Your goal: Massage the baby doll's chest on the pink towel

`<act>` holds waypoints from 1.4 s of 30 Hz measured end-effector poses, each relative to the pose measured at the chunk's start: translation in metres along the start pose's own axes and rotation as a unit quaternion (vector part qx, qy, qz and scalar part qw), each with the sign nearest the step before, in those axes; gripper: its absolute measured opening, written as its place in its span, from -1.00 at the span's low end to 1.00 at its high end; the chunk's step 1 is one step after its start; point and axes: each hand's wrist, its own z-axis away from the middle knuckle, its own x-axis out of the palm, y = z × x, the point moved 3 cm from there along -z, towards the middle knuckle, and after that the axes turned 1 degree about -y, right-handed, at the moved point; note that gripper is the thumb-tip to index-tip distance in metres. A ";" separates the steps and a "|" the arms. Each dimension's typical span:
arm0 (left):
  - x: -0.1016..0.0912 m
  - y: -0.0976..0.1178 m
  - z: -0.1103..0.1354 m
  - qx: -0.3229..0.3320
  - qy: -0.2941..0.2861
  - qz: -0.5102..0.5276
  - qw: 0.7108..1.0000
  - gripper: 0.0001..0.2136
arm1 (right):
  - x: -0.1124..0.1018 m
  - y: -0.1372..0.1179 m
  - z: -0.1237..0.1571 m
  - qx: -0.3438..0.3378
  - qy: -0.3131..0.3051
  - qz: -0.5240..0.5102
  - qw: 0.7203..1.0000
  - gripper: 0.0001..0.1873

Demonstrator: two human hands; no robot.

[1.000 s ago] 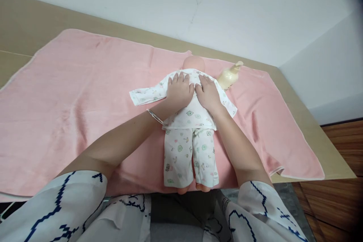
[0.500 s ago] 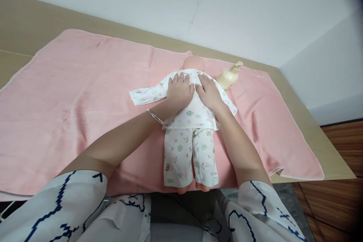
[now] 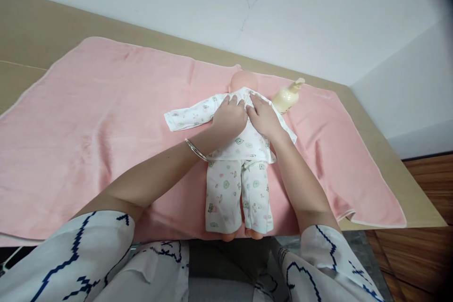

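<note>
A doll lies on a pink blanket (image 3: pixel 134 104), its bare, smooth head (image 3: pixel 243 81) at the far end and no face showing. It wears a white printed shirt (image 3: pixel 244 148) and matching trousers (image 3: pixel 223 198); its feet stick out at the near end. My left hand (image 3: pixel 230 118), with a bangle at the wrist, rests on the upper shirt, its fingers curled into the cloth, which is slightly gathered there. Beside it my right hand (image 3: pixel 264 115) lies on the shirt with fingers stretched out. The two thumbs nearly meet. One sleeve (image 3: pixel 187 117) reaches out to the left.
A pale yellow pump bottle (image 3: pixel 287 98) is on the blanket right of the doll's shoulder, tilted in view. The blanket covers much of the wooden table (image 3: pixel 382 137). A white wall (image 3: pixel 177 4) runs along the back.
My left hand has slid a little to the right, closer to my right hand, and its fingers have curled in. My right hand has barely moved on the shirt.
</note>
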 end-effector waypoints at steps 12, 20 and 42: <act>0.004 -0.002 0.003 -0.061 -0.002 0.009 0.998 -0.50 | -0.002 -0.006 0.003 0.027 -0.008 -0.002 1.000 -0.42; 0.005 -0.010 -0.004 -0.038 -0.015 0.040 0.998 -0.51 | 0.002 -0.010 0.005 0.035 0.024 0.004 0.999 -0.42; 0.015 -0.020 -0.008 -0.056 0.029 0.059 0.996 -0.51 | 0.012 -0.002 -0.001 0.051 0.052 -0.008 0.997 -0.41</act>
